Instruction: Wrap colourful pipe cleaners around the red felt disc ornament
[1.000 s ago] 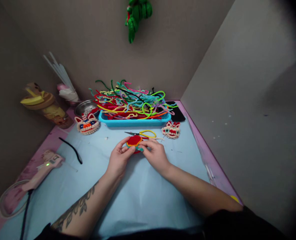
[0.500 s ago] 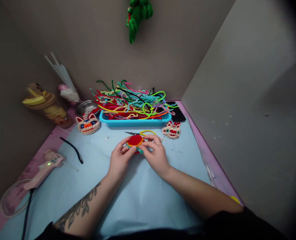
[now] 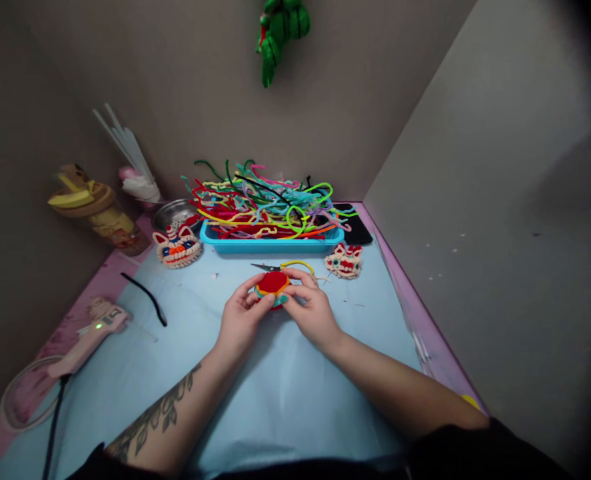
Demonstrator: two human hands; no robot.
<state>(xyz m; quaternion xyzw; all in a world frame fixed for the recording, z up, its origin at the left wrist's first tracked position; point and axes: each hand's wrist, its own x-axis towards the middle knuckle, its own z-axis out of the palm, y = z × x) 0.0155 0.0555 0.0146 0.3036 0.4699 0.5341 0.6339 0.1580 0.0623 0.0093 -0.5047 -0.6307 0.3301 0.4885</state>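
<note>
Between my two hands is a small round craft piece (image 3: 274,283), red on top with an orange rim and a teal strip along its near edge. My left hand (image 3: 242,312) grips its left side, thumb at the front. My right hand (image 3: 312,308) pinches the near right edge by the teal strip. The fingers cover part of the piece's sides. Just behind it lie yellow-handled scissors (image 3: 298,266), their blades pointing left.
A blue tray (image 3: 275,247) piled with coloured pipe cleaners (image 3: 270,200) stands behind. Lion-head pieces (image 3: 178,248) (image 3: 344,261) flank it. At left are a pink glue gun (image 3: 92,333), a black strip (image 3: 145,299), a metal bowl (image 3: 168,217) and a cup (image 3: 108,223). A phone (image 3: 358,227) lies at right.
The round piece is turned slightly in my fingers, with a bit more of its red and teal edge showing. The whole view has shifted a little. Both hands keep their hold.
</note>
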